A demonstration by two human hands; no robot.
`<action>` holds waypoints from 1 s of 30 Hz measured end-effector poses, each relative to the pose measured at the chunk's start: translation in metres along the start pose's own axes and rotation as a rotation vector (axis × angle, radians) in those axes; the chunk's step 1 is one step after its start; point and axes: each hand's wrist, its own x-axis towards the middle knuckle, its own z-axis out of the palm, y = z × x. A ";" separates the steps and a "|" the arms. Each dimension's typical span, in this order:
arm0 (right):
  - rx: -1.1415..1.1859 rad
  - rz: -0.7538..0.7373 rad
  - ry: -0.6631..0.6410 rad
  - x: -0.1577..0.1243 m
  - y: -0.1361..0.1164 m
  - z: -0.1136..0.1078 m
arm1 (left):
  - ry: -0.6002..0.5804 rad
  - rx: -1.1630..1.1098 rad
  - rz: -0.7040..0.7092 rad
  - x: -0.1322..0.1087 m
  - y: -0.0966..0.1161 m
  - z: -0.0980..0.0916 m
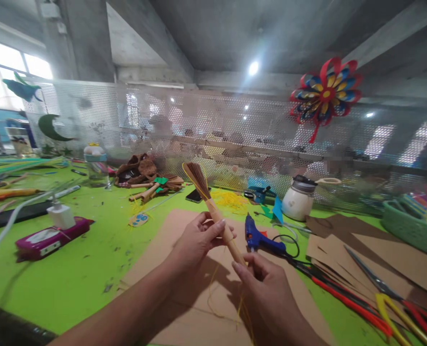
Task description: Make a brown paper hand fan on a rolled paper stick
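Observation:
A small handmade broom (217, 212) is held at a slant over a sheet of tan paper (163, 242). Its tan handle points down toward me, and its brown bristles fan out at the top, edged with yellow strand. My left hand (195, 239) grips the handle around its middle, fingers curled. At the lower end, my right hand (262, 276) pinches the handle between thumb and fingers. Loose yellow strands (213, 307) hang below the hands. Just right of the broom lies a blue glue gun (254, 235).
Scissors (373, 276) and pliers with red handles (350, 302) lie at right by brown paper sheets (335, 254). A white jar (297, 199) and green basket (411, 235) stand behind. A purple power strip (54, 238) sits at left. More small brooms (152, 188) lie farther back.

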 end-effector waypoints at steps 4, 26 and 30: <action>0.211 0.104 -0.193 -0.001 -0.001 0.001 | -0.017 -0.002 -0.015 0.000 0.001 0.000; 0.319 0.144 -0.298 -0.008 0.003 0.008 | 0.017 0.194 0.032 -0.002 -0.003 0.001; 0.565 0.269 -0.518 -0.007 0.013 0.008 | 0.031 0.197 -0.016 -0.003 -0.001 0.002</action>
